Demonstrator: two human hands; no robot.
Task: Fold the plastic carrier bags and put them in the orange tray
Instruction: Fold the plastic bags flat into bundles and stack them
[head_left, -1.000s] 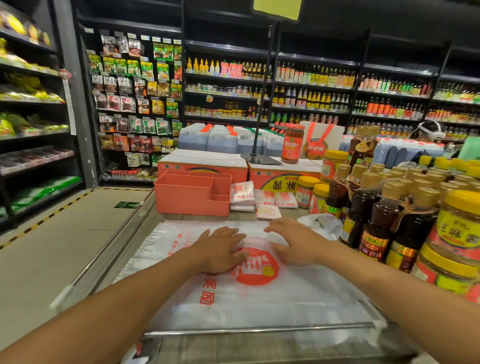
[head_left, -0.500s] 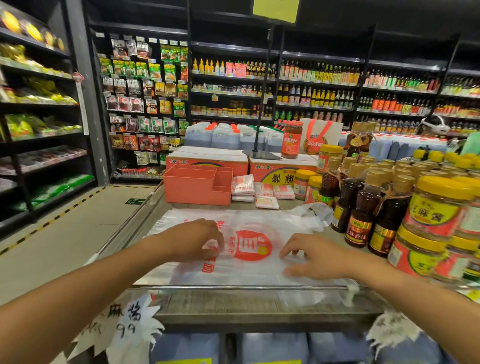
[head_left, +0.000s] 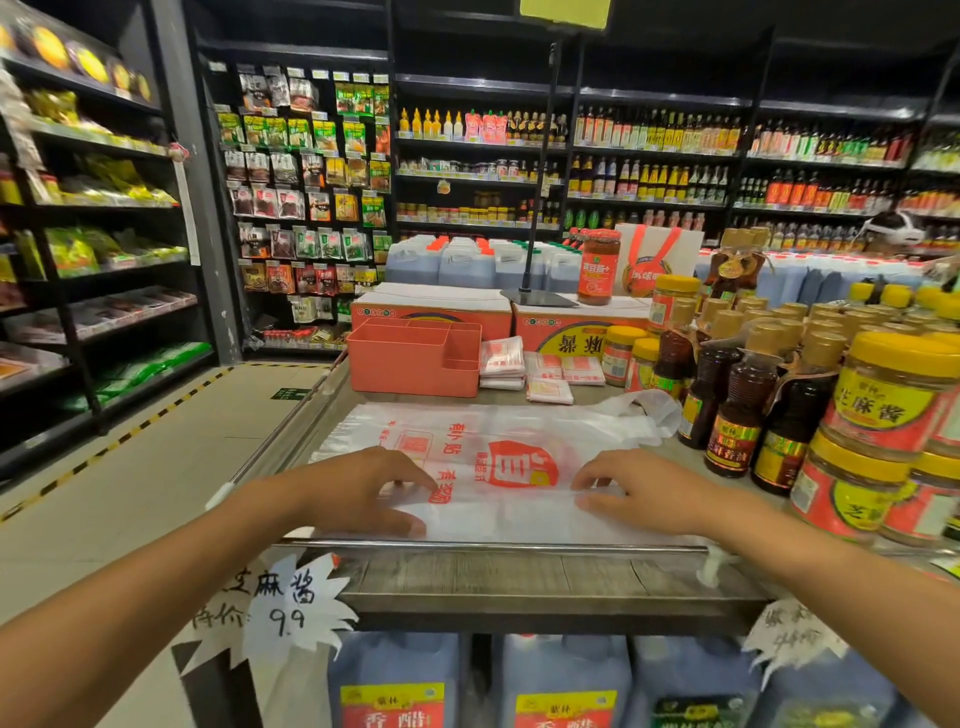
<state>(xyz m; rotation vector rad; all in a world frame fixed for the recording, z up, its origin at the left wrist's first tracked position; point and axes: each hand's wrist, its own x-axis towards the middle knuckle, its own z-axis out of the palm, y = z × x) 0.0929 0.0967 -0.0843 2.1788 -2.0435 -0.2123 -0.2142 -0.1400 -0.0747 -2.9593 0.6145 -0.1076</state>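
carrier bag (head_left: 498, 431), thin white plastic with red print, lies spread flat on the wooden display table (head_left: 519, 577), its handles trailing to the right towards a crowd of dark sauce bottles (head_left: 737, 410). both hands are at its near edge, well apart from each other. the left hand (head_left: 358, 493) has its fingers arched down onto the plastic with the thumb laid along the near side, pinching the bag's edge. the right hand (head_left: 649, 499) does the same on the other side of the red logo, fingertips and thumb closed on a fold of plastic. along the near side the bag looks doubled over, showing as a whiter band between the two hands. the orange tray (head_left: 415, 364), split into compartments, stands at the far side of the table beyond the bag and apart from it. just to the right of the tray sits a small stack of folded bags (head_left: 501, 358). yellow-lidded jars (head_left: 883, 395) fill the right side. a spiky handwritten price tag (head_left: 291, 597) hangs off the table's front, above blue jugs (head_left: 395, 680).
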